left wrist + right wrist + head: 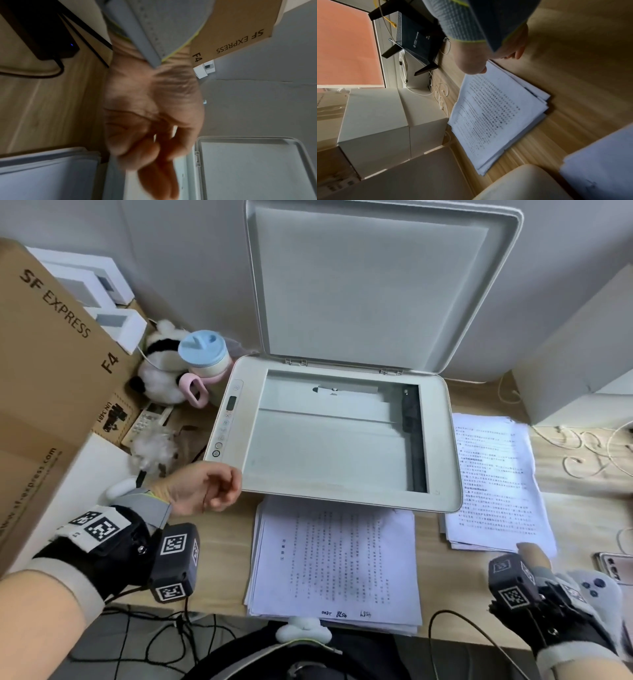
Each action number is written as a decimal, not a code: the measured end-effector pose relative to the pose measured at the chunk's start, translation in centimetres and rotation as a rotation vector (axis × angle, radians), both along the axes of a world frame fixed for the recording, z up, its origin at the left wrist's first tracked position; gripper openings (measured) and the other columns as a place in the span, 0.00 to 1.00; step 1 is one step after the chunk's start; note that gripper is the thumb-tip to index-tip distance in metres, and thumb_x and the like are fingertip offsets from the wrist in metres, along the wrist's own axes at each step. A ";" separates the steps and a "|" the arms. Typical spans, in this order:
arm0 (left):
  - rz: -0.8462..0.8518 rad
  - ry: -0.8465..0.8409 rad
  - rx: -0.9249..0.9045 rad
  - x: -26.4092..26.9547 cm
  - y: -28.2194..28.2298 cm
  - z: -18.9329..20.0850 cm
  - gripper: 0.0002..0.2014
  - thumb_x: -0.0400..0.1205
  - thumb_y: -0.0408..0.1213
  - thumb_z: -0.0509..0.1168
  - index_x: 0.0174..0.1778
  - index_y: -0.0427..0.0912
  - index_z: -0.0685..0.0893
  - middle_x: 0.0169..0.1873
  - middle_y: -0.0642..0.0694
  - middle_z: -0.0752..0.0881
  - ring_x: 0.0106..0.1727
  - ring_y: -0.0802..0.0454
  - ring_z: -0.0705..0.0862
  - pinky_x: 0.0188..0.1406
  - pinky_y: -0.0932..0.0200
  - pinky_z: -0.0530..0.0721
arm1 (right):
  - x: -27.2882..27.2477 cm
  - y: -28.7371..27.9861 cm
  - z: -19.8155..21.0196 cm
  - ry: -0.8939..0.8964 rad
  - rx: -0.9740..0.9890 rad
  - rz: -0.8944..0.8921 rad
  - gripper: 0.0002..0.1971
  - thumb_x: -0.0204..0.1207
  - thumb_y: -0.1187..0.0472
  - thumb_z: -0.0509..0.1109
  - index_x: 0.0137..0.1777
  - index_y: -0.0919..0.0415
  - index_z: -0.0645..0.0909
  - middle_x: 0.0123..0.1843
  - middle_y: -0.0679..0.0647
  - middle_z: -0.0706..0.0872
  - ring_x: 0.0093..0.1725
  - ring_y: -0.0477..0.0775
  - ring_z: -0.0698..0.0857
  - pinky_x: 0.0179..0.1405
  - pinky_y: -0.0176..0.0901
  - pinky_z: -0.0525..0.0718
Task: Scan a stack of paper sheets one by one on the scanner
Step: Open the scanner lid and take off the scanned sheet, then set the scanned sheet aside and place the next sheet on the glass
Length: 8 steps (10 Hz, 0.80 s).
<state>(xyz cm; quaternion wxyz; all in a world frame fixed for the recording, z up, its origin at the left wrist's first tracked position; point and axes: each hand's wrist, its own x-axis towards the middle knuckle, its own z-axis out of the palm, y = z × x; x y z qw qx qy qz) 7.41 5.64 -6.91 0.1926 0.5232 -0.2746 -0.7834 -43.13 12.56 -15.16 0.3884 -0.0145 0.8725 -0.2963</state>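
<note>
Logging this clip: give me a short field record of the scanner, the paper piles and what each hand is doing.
scanner lid: raised, upright
scanner glass: bare, no sheet on it
front paper stack: on the desk before the scanner, printed side up
right paper stack: on the desk right of the scanner
left hand: loosely curled, holding nothing, by the scanner's front left corner
right hand: fingertips at the near edge of the right paper stack; grip unclear
</note>
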 end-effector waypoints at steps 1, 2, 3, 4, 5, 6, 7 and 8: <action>-0.239 -0.075 0.133 0.0 1.3 -1.5 0.04 0.69 0.35 0.64 0.33 0.37 0.82 0.23 0.44 0.75 0.14 0.58 0.63 0.11 0.72 0.59 | 2.8 1.1 -0.8 -0.210 -0.175 -0.211 0.09 0.85 0.64 0.50 0.45 0.58 0.69 0.58 0.57 0.68 0.34 0.49 0.71 0.27 0.31 0.78; -0.412 -0.228 0.258 -0.5 2.9 -4.0 0.09 0.83 0.31 0.52 0.41 0.39 0.77 0.26 0.47 0.73 0.15 0.61 0.61 0.09 0.72 0.55 | 4.9 1.6 -2.0 -0.340 -0.127 -0.050 0.13 0.85 0.60 0.52 0.40 0.59 0.72 0.44 0.57 0.85 0.38 0.51 0.77 0.36 0.42 0.75; -0.371 -0.488 0.244 -1.1 4.3 -6.7 0.08 0.85 0.33 0.53 0.46 0.39 0.78 0.30 0.46 0.76 0.20 0.58 0.69 0.10 0.70 0.59 | 7.6 2.1 -2.5 -0.358 -0.036 0.201 0.11 0.82 0.61 0.57 0.39 0.58 0.77 0.29 0.51 0.86 0.37 0.51 0.77 0.35 0.41 0.71; -0.238 -0.592 0.244 -1.7 5.3 -8.9 0.08 0.86 0.36 0.55 0.50 0.39 0.78 0.38 0.44 0.81 0.33 0.52 0.78 0.25 0.65 0.73 | 9.8 2.3 -2.9 -0.215 0.025 0.409 0.10 0.79 0.65 0.61 0.37 0.58 0.77 0.42 0.58 0.81 0.41 0.56 0.77 0.41 0.43 0.74; -0.122 -0.566 0.286 -2.4 5.9 -10.3 0.09 0.85 0.38 0.58 0.55 0.38 0.78 0.53 0.39 0.83 0.50 0.46 0.82 0.50 0.56 0.80 | 10.8 2.7 -4.0 -0.149 0.037 0.524 0.10 0.76 0.65 0.61 0.35 0.61 0.80 0.41 0.60 0.81 0.42 0.56 0.76 0.44 0.47 0.72; -0.068 -0.555 0.268 -3.2 6.1 -10.6 0.12 0.84 0.37 0.60 0.60 0.36 0.78 0.52 0.38 0.83 0.54 0.44 0.82 0.57 0.55 0.79 | 11.3 2.7 -4.8 -0.150 0.065 0.585 0.11 0.75 0.64 0.60 0.33 0.60 0.79 0.39 0.61 0.79 0.40 0.55 0.73 0.42 0.45 0.71; -0.031 -0.581 0.252 -3.6 6.3 -10.6 0.14 0.83 0.34 0.63 0.63 0.35 0.77 0.51 0.40 0.82 0.53 0.45 0.82 0.52 0.57 0.81 | 11.7 2.9 -4.0 -0.180 0.033 0.536 0.08 0.75 0.67 0.61 0.40 0.63 0.81 0.39 0.59 0.78 0.40 0.56 0.74 0.35 0.42 0.71; -0.063 -0.705 0.154 -3.7 6.4 -10.8 0.11 0.78 0.35 0.71 0.54 0.37 0.80 0.52 0.42 0.82 0.46 0.50 0.83 0.41 0.62 0.83 | 12.2 3.0 -3.3 -0.201 0.023 0.538 0.07 0.77 0.67 0.61 0.42 0.64 0.81 0.40 0.59 0.78 0.41 0.56 0.74 0.37 0.43 0.73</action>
